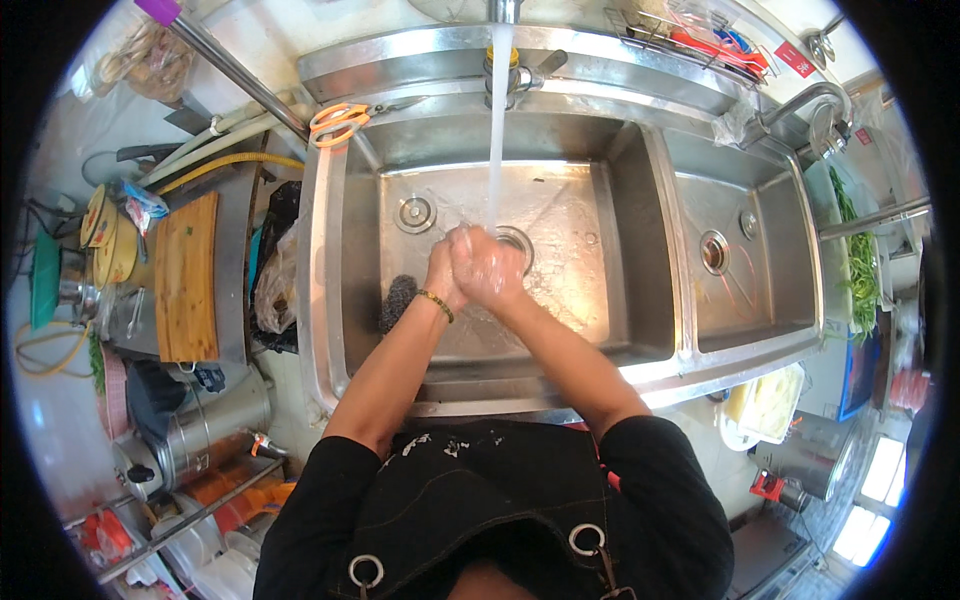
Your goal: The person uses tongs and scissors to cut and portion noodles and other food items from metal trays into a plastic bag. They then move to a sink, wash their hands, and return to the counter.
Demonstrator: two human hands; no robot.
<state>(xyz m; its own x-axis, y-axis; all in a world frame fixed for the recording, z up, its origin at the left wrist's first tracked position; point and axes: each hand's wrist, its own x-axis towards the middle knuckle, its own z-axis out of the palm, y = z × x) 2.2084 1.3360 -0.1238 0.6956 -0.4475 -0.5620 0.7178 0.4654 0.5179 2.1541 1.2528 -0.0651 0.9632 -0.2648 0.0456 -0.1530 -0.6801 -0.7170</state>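
Observation:
Over the left basin [570, 315] of a stainless-steel sink, my left hand [445, 264] and my right hand [491, 268] are clasped together. Both look wet, and my right hand is folded over my left. What lies between the palms is hidden. A water stream [496, 135] falls from the tap spout [504, 10] just behind the hands. Beneath them a round drain [519, 238] is partly covered. A dark metal-wire scourer [399, 301] rests against the basin's left side, by my left wrist, which wears a beaded bracelet [436, 304].
Orange-handled scissors [341, 124] lie on the sink's back left corner. The right basin [750, 300] has its own tap [810, 94]. On the left stands a table with a wooden cutting board [187, 277]. Green vegetables [859, 262] lie at far right, below a wire rack [697, 45].

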